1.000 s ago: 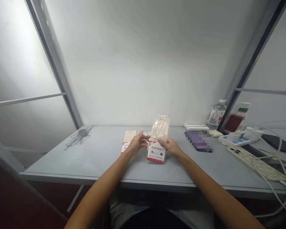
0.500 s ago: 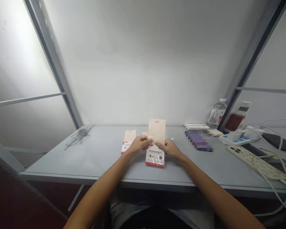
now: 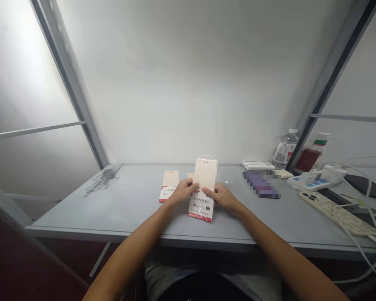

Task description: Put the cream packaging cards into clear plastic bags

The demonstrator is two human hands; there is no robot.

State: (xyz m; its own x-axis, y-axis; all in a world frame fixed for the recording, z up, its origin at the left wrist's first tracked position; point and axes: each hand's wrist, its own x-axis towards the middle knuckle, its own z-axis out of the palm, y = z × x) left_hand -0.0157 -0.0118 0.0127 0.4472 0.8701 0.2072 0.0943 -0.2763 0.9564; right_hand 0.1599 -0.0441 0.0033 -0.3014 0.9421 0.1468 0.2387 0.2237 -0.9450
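Your left hand and your right hand are close together, both clamped on the side edges of a clear-sleeved exam ruler set. You hold it nearly upright and tilted slightly, in the middle of a grey desk. Its cream back faces up toward you, and a red-and-white label shows below your hands. Its lower end is at or just above the desktop; you cannot tell which.

Just left of your left hand lies a second ruler set, and a third sits mostly hidden behind your hands. A small white disc lies just right of your right hand.

Further right are a pixelated purple object, a white flat box, a water bottle, and a bottle with dark red contents. Beyond them are a white-and-blue power strip, a cream patterned phone case, and tangled white cables.
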